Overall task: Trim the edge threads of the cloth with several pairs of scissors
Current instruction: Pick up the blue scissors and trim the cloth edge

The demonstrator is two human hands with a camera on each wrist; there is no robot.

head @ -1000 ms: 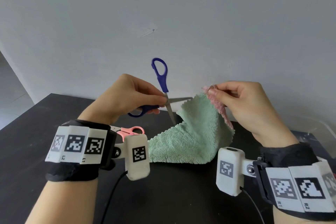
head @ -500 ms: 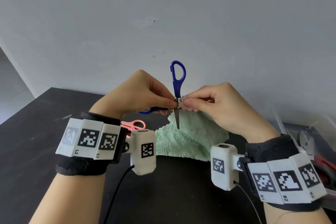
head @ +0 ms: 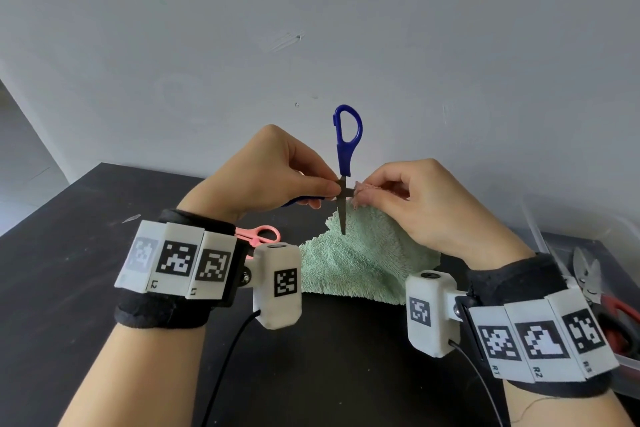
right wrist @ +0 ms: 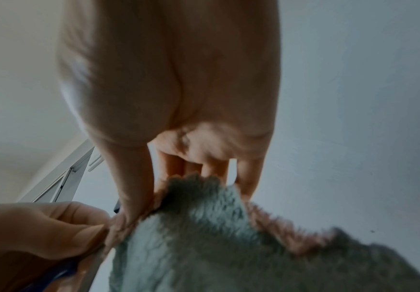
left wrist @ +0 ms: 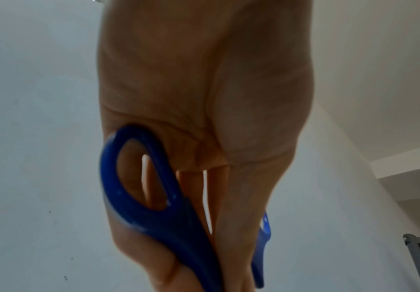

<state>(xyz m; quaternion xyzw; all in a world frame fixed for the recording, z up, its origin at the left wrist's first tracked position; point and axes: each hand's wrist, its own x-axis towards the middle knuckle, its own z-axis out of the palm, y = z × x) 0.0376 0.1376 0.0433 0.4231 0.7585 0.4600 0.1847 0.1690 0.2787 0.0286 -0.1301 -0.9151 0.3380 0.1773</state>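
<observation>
My left hand (head: 277, 173) grips blue-handled scissors (head: 346, 146) near the pivot, with one handle loop up and one blade pointing down. The other handle lies under my fingers, as the left wrist view shows of the scissors (left wrist: 153, 197). My right hand (head: 415, 204) pinches the raised edge of a green cloth (head: 363, 260) with a pink underside, right beside the blades. The rest of the cloth drapes down onto the black table (head: 69, 288). In the right wrist view the cloth (right wrist: 203, 237) hangs from my thumb and fingers, and the left hand (right wrist: 41, 233) touches it.
Pink-handled scissors (head: 259, 234) lie on the table behind my left wrist. At the right edge a clear box (head: 630, 367) holds red-handled scissors (head: 599, 291). A grey wall stands close behind the table.
The two hands have come together: the scissors moved right to the cloth's pinched edge, and their blades, spread wide a second ago, now meet the cloth beside my right fingertips.
</observation>
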